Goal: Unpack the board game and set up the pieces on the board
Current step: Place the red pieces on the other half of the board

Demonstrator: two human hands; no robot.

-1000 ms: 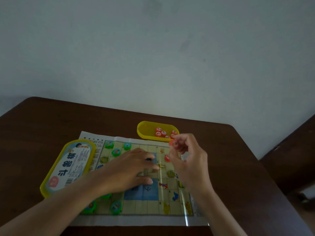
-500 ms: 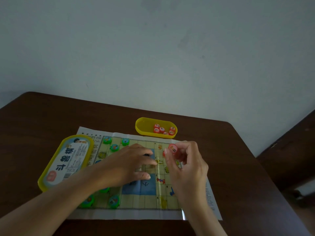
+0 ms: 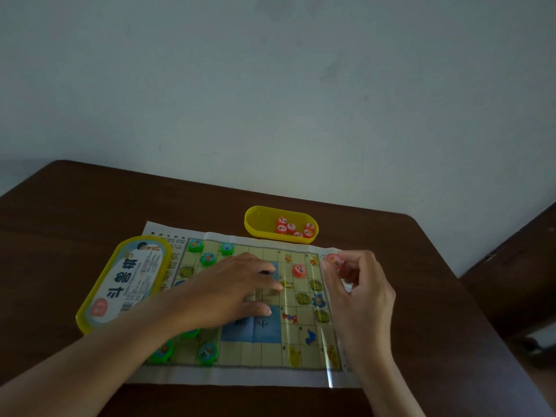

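Plain pale grey-blue wall (image 3: 270, 85) with faint smudges, dim even light. Dark brown wooden counter (image 3: 75, 206) with rounded corners stands against it. Dark wooden furniture (image 3: 517, 281) at right (kind unclear).

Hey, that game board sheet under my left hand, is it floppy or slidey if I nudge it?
Probably floppy: the board sheet looks paper-thin, with fold creases. Likely slippery too, since its glossy surface glints and it lies loose on the table. Your left hand pressing flat on it suggests it shifts or curls easily.
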